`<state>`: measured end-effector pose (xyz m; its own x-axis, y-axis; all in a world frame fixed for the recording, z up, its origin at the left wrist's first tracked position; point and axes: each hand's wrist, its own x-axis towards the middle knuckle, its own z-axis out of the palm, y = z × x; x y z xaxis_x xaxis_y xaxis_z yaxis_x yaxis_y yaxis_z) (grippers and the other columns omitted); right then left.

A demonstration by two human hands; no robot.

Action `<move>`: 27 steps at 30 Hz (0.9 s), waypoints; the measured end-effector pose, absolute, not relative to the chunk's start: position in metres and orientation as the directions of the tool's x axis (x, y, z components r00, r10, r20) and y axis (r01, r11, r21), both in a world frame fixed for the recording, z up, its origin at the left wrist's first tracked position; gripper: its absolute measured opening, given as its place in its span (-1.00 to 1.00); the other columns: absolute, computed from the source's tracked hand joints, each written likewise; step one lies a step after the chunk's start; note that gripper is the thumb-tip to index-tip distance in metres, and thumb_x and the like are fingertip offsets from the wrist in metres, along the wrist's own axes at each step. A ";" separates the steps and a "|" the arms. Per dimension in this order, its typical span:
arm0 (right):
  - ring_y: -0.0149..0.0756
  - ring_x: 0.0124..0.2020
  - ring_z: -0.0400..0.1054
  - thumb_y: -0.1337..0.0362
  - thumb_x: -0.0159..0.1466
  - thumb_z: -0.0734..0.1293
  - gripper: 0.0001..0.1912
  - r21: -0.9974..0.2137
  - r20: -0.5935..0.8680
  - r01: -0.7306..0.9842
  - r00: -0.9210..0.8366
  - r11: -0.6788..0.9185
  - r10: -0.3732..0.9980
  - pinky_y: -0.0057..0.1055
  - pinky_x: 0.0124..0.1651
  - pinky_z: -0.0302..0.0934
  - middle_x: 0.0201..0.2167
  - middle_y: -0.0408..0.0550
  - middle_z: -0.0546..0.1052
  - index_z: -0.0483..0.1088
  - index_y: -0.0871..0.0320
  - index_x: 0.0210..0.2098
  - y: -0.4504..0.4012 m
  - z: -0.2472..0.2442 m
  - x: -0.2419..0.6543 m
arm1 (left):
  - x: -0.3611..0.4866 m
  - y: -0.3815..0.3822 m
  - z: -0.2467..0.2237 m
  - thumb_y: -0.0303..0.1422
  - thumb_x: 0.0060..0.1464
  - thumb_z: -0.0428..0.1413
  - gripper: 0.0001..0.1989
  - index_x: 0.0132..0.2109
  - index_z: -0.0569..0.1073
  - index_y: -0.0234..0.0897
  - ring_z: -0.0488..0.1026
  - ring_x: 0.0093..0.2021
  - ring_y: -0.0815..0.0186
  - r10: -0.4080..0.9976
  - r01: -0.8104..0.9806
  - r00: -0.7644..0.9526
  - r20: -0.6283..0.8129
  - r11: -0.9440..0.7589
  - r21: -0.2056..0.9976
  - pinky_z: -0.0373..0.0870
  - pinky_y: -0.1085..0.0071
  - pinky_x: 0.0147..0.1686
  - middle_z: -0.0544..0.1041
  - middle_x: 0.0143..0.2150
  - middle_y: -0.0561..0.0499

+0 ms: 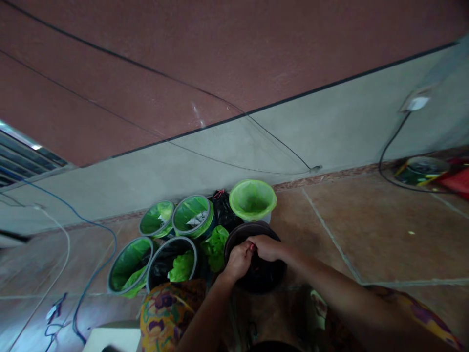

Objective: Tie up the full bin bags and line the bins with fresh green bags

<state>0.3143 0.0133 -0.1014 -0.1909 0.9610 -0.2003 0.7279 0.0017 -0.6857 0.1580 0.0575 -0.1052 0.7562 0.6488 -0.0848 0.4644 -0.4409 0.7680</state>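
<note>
My left hand (239,260) and my right hand (266,247) are closed and meet above a dark round bin (234,233). Between the fingers shows a bit of red, like the red drawstring of the black trash bag (262,275) lining this bin. The bag's inside is too dark to make out. Just behind stands a white bin with a light green liner (252,198) folded over its rim. A tied black trash bag (224,211) with a red tie rests beside it, against the wall. Crumpled green bag plastic (217,247) lies left of the dark bin.
Several grey-rimmed bins (192,215) with green or black liners stand at the left, some holding paper or plastic. A blue cable (95,266) crosses the tiled floor (322,244). A white box (113,338) is at the lower left; a round container (421,170) stands far right by the wall.
</note>
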 end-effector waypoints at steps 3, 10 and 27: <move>-0.23 -0.23 0.45 0.43 0.19 0.22 -0.77 -0.594 -0.217 0.804 -0.144 -0.014 0.966 -0.43 -0.23 0.17 -0.27 0.06 0.59 0.49 0.22 -0.26 0.015 -0.098 0.317 | 0.157 0.057 -0.113 -0.26 0.20 -0.06 -0.72 -0.38 0.43 -0.29 0.34 -0.46 0.43 0.709 0.438 0.699 -0.095 -0.320 0.840 0.26 0.50 -0.41 0.44 -0.46 0.06; -0.23 -0.25 0.47 0.37 0.25 0.15 -0.69 -0.489 -0.191 0.872 -0.089 -0.016 0.977 -0.43 -0.25 0.14 -0.31 0.08 0.60 0.54 0.21 -0.36 0.018 -0.094 0.316 | 0.165 0.052 -0.129 -0.16 -0.03 0.19 -0.67 -0.31 0.49 -0.40 0.40 -0.56 0.44 0.859 0.235 0.338 -0.385 0.319 0.918 0.30 0.50 -0.52 0.52 -0.44 -0.03; -0.15 -0.13 0.47 0.38 0.21 0.19 -0.69 -0.410 -0.323 0.910 -0.086 -0.058 0.942 -0.40 -0.19 0.21 -0.19 0.11 0.60 0.56 0.18 -0.22 0.013 -0.082 0.315 | 0.166 0.060 -0.127 -0.56 -0.25 0.11 -0.87 -0.54 0.51 -0.28 0.38 -0.49 0.41 0.887 0.358 0.409 -0.214 0.060 0.932 0.30 0.48 -0.41 0.49 -0.55 0.09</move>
